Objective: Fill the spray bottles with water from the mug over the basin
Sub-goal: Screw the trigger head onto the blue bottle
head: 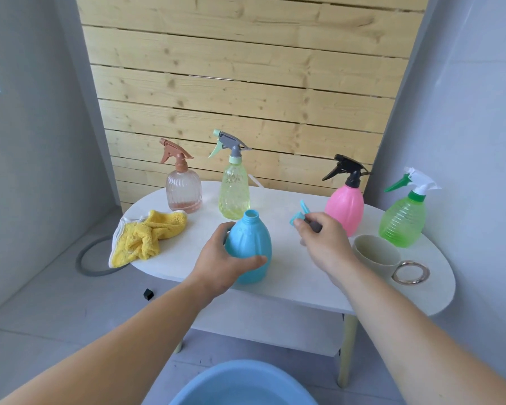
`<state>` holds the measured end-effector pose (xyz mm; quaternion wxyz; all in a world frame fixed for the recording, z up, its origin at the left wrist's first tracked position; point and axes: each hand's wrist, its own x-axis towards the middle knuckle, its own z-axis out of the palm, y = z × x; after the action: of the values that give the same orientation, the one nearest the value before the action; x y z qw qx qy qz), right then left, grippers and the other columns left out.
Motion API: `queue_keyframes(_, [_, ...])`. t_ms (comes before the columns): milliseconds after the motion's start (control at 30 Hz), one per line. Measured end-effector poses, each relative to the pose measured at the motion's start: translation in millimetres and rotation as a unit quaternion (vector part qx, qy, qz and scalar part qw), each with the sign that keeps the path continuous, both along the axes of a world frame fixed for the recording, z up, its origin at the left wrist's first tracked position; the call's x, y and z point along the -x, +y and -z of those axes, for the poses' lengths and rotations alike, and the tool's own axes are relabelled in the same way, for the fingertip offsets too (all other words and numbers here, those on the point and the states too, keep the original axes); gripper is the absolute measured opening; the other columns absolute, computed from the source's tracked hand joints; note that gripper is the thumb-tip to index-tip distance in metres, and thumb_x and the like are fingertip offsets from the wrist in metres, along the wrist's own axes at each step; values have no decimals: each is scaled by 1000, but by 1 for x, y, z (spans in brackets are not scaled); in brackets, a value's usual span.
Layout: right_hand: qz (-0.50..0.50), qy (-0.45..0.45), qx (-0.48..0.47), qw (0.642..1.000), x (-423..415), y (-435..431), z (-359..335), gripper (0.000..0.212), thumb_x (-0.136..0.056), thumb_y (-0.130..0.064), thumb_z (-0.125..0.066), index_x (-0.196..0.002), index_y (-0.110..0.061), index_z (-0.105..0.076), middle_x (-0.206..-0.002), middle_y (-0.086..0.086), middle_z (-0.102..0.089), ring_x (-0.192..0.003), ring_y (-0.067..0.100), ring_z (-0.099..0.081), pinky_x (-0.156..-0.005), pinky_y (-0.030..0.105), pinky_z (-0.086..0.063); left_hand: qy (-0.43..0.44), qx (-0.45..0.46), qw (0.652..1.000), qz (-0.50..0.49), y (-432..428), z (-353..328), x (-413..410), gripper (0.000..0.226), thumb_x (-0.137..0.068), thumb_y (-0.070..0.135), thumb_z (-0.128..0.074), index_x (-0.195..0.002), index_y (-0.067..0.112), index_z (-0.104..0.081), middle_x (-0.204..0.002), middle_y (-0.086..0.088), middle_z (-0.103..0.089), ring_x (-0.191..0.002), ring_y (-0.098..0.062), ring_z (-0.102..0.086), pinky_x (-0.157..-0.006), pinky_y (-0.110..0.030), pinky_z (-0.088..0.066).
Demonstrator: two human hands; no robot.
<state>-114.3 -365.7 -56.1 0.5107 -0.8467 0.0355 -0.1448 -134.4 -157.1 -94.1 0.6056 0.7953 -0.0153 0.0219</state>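
Note:
A blue spray bottle (250, 244) stands upright on the white table (289, 276) with its neck uncapped. My left hand (219, 264) grips its body from the left. To its right, my right hand (322, 244) holds the bottle's blue and grey spray head (303, 219) just above the tabletop. A cream mug (374, 252) with a gold ring handle sits at the table's right front. The rim of a blue basin (240, 384) shows on the floor below the table's front edge.
Along the back of the table stand a clear pink bottle (184, 191), a yellow-green bottle (234, 191), a pink bottle (345, 206) and a green bottle (403, 220), all capped. A yellow cloth (146, 238) hangs over the left edge. A grey hose (91, 258) lies on the floor.

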Motion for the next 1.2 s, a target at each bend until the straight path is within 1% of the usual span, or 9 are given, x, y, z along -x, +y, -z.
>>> queue_keyframes(133, [2, -116, 72, 991, 8, -7, -48, 19, -88, -17, -72, -103, -6, -69, -109, 8, -50, -85, -22, -53, -69, -1, -35, -1, 6, 1000, -8, -3, 0, -4, 85, -56, 44, -91, -131, 36, -52, -114, 11, -63, -105, -13, -64, -86, -36, -58])
queue_keyframes(200, [0, -113, 110, 987, 12, -14, -62, 25, -85, -19, -75, -109, -12, -69, -140, 7, -41, -121, -16, -44, -84, -1, -28, -1, 7, 1000, -8, -5, -1, -6, 84, -61, 39, -93, -133, 36, -51, -115, 12, -62, -106, -14, -64, -87, -37, -57])
queue_keyframes(267, [-10, -105, 141, 984, 17, -21, -71, 25, -84, -18, -77, -107, -17, -69, -151, 2, -32, -127, -13, -35, -94, 1, -23, 0, 7, 1000, -6, -6, -1, -8, 82, -65, 36, -94, -135, 36, -50, -116, 12, -62, -108, -14, -63, -89, -38, -57])
queue_keyframes(367, [-39, -95, 153, 983, 20, -32, -80, 24, -83, -12, -76, -106, -16, -70, -151, -2, -30, -111, -30, -35, -84, -5, -23, 1, 5, 1000, -4, -6, -1, -9, 83, -65, 37, -94, -135, 37, -50, -118, 12, -62, -108, -14, -63, -91, -39, -57])
queue_keyframes(467, [-34, -89, 173, 980, 20, -42, -86, 26, -82, -15, -78, -106, -22, -72, -156, -4, -28, -141, 0, -28, -101, 16, -25, 0, 6, 1000, -2, -6, 0, -9, 82, -67, 35, -94, -136, 37, -49, -118, 13, -61, -109, -13, -63, -91, -37, -57])
queue_keyframes(533, [-32, -96, 186, 977, 20, -44, -90, 27, -81, -14, -79, -106, -22, -73, -157, -4, -27, -143, 3, -27, -106, 19, -26, 0, 6, 1000, -2, -6, 1, -9, 83, -67, 37, -94, -136, 37, -48, -119, 12, -61, -110, -14, -63, -91, -38, -57])
queue_keyframes(1033, [-81, -155, 226, 958, 23, -24, -96, 32, -85, -1, -71, -107, -24, -72, -162, -5, -15, -143, 6, -24, -82, -11, -21, -6, -6, 1000, 7, -7, 0, -10, 83, -69, 38, -92, -139, 38, -48, -119, 14, -62, -109, -9, -61, -85, -28, -53])
queue_keyframes(1133, [-84, -176, 170, 966, 22, -21, -96, 31, -83, 0, -73, -104, -23, -72, -159, -4, -22, -141, 4, -30, -87, -5, -32, -8, -10, 1000, 10, -7, -1, -9, 83, -69, 38, -92, -140, 38, -47, -119, 14, -62, -108, -6, -60, -81, -26, -51])
queue_keyframes(1200, [-80, -191, 129, 970, 18, -17, -94, 31, -81, -2, -76, -102, -25, -72, -153, -7, -31, -136, 6, -42, -99, 13, -42, -7, -10, 1000, 11, -8, -2, -9, 83, -70, 37, -92, -140, 38, -47, -119, 15, -61, -107, -4, -59, -79, -24, -50])
